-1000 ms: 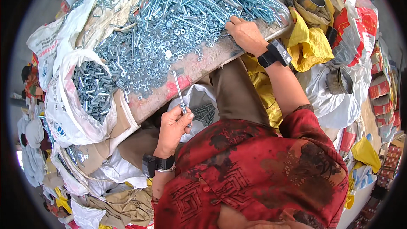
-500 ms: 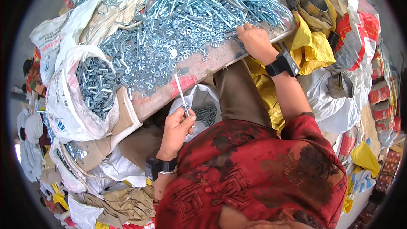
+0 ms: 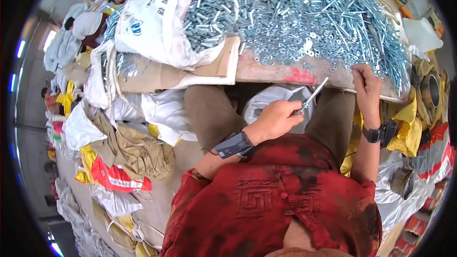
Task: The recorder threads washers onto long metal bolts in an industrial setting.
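Observation:
Between the thumb and fingers of my left hand is a long, thin metal bolt, tilted up and to the right over my lap. Small fittings seem to sit on its lower part, but my fingers partly hide them. My right hand is at the table's front edge, beside loose washers. Its fingers are pressed together, and whatever they may hold is too small to make out. Long metal rods are heaped on the table beyond that hand.
A white woven sack lies open at the left of the table, spilling short metal sleeves. An open white bag stands between my knees. Folded brown cloth lies at left; metal cups and yellow sacking are at right.
The view has swung left, so the table appears further right. My left hand has turned, tilting the bolt rightward toward my right hand, which remains by the table edge.

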Tool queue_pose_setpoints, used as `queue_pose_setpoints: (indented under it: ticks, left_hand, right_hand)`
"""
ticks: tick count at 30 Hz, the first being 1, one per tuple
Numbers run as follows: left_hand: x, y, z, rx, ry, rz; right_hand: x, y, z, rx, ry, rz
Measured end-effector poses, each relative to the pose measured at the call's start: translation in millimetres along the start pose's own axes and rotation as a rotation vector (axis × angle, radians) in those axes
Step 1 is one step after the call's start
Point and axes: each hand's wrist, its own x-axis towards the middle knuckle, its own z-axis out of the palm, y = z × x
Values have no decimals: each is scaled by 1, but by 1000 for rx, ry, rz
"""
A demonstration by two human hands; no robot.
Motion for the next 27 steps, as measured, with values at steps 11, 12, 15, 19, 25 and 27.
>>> queue_pose_setpoints:
  ticks: [11,12,15,19,25,27]
  left_hand:
    - [-3,-1,-15,69,52,-31]
    - [-6,-3,-17,52,67,-61]
    - [1,-13,-13,87,62,10]
    - [5,-6,-11,108,79,126]
    - [-6,-8,-14,180,65,136]
    - [-8,-7,-15,246,144,164]
  right_hand:
    - [48,67,59,-746,-54,-139]
    - [45,64,61,-693,36,-201]
    - [32,30,51,-270,242,-301]
    - [2,-28,31,469,-193,45]
    - [-4,-42,37,442,-282,82]
    - [-10,-43,42,645,-232,144]
